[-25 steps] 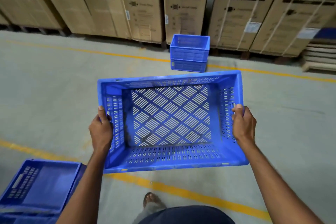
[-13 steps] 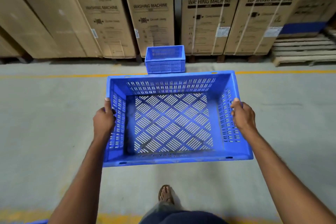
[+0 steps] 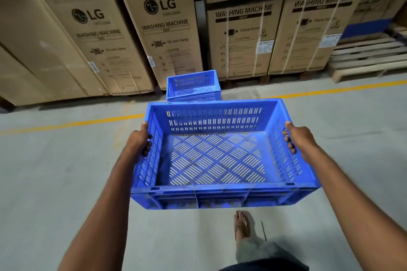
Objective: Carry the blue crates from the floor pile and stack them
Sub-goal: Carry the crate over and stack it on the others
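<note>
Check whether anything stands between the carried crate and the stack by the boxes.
Nothing visible does. Between the carried crate and the stack lie only floor and a yellow line; the crate hides some floor.

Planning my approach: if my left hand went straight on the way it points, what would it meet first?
Likely the LG carton marked SIDE; the left hand grips the carried crate, and the floor stack sits slightly right. Depth unclear.

You've walked closer to the stacked crates (image 3: 193, 86), which now sit just beyond the carried crate (image 3: 215, 160); its far wall faces you more, and the floor pile has left view
</note>
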{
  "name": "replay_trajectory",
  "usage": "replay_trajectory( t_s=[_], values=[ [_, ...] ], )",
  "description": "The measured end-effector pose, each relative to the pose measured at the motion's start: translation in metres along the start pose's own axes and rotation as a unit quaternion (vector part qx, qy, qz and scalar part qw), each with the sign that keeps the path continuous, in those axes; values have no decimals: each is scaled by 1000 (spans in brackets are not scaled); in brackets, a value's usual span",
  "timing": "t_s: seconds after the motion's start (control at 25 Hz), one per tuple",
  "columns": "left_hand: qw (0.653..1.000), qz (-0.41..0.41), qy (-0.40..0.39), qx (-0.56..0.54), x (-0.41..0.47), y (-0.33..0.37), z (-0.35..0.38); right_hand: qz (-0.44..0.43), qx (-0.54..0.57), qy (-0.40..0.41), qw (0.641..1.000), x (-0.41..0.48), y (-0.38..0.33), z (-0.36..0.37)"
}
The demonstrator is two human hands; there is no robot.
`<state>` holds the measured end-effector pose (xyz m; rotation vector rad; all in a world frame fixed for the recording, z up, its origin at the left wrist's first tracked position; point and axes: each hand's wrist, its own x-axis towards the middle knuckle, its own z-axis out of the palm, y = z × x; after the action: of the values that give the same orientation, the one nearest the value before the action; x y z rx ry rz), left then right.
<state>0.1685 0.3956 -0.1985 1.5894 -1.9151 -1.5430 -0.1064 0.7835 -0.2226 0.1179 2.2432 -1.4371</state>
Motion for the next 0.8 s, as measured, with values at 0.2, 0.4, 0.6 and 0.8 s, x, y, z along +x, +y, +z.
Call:
replay_trajectory(
  t_s=[0.2,0.4,0.6,0.8],
  values=[
    [1000,-13,-5,-6,87,53,32,9,-11,-17,1000,102,-52,32],
    [999,15,45,-2,166,93,37,0,-47,-25,999,182,-118,77],
    [995,34,86,24,265,120,38,-24,-96,-2,995,259,-163,151],
    [990,61,93,84,390,133,39,-13,-154,51,987,345,-179,238]
  ],
)
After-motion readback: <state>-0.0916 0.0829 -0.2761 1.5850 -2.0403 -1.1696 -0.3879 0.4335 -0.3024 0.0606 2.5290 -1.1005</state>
